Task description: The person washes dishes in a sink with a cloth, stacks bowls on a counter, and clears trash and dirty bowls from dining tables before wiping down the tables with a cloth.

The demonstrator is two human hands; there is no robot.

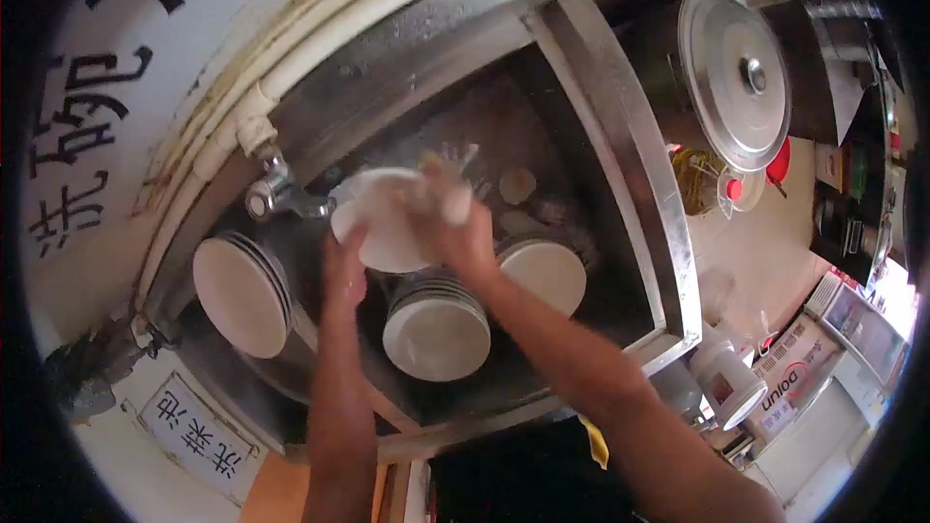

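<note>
A white plate (387,244) is tilted over the sink, beside the tap. My left hand (347,266) grips its near left rim, with the thumb on the face. Over the plate's right side is my right hand (463,232), its fingers smeared by motion; whether it holds anything cannot be made out. Just below the held plate stands a stack of white plates (436,339). Another round white plate (544,276) lies to the right, near my right forearm. Farther left, more stacked plates (240,298) lean beyond the sink's divider.
A metal tap (281,196) juts from the wall pipe at the left. The steel sink rim (639,155) borders the right side. Beyond it stand a large lidded pot (736,77), a white bucket (736,397) and a carton (799,368). Small blurred items lie in the sink's far part.
</note>
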